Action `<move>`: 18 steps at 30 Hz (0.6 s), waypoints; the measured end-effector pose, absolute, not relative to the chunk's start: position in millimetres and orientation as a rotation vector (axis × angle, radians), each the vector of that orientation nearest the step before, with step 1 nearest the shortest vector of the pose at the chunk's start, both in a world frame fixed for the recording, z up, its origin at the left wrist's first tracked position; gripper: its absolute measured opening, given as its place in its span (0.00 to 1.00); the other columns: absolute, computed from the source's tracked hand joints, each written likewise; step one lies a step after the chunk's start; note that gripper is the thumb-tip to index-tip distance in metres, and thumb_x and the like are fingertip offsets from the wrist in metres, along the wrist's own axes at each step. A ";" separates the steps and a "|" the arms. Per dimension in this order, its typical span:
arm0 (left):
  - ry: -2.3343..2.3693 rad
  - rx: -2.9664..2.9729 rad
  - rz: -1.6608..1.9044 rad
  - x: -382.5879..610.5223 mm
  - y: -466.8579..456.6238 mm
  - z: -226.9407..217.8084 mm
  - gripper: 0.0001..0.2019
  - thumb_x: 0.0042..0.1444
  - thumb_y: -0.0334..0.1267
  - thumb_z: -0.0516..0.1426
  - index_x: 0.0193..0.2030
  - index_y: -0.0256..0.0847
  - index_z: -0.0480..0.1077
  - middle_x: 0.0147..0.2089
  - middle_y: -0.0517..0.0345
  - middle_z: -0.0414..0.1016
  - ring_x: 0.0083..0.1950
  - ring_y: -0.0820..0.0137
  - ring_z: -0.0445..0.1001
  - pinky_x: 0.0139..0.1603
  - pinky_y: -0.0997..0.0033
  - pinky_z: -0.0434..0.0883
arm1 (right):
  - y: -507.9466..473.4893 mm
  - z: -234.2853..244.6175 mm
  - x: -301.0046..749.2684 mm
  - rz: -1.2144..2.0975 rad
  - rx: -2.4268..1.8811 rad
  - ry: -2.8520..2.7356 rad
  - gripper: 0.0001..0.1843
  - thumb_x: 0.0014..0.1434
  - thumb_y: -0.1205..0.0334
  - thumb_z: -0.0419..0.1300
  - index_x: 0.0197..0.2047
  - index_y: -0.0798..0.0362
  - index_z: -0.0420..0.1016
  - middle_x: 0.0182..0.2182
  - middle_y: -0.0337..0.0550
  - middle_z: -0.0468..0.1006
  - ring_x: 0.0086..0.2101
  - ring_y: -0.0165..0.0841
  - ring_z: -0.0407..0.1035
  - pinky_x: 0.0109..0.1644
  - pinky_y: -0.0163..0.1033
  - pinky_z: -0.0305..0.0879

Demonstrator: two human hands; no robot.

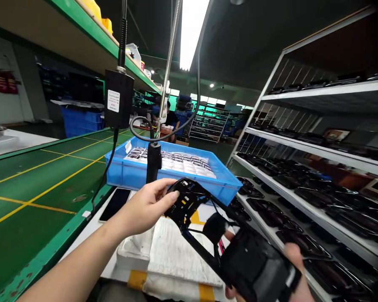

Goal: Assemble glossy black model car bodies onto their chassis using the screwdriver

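My left hand [148, 205] pinches the near end of a black plastic frame part [192, 201], fingers closed on its curved rim. My right hand [294, 272], at the lower right, grips the other, boxy end of the same part [255, 264]; only fingertips and thumb show. The part is held in the air, tilted, above a white padded cloth [173, 256] on the bench. A black hanging power screwdriver [153, 161] dangles just behind my left hand.
A blue bin [129, 172] of small bagged parts stands behind. A dark phone [115, 203] lies on the bench's left. A green conveyor [34, 180] runs left. A white rack [318, 176] of black parts fills the right. A black control box [119, 98] hangs overhead.
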State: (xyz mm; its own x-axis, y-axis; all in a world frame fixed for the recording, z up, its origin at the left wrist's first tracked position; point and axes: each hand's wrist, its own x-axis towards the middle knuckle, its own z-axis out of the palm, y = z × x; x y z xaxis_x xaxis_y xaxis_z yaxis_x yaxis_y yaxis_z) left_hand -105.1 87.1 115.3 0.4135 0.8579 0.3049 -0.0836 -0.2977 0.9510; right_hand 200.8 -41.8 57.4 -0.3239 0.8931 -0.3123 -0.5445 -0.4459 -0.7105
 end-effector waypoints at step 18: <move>1.096 1.451 1.109 -132.6 39.3 53.2 0.27 0.61 0.53 0.63 0.64 0.49 0.66 0.44 0.56 0.80 0.45 0.65 0.78 0.45 0.74 0.78 | -6.5 77.5 202.8 1.385 -1.257 -0.923 0.28 0.61 0.32 0.57 0.40 0.52 0.71 0.23 0.44 0.78 0.21 0.37 0.74 0.25 0.39 0.72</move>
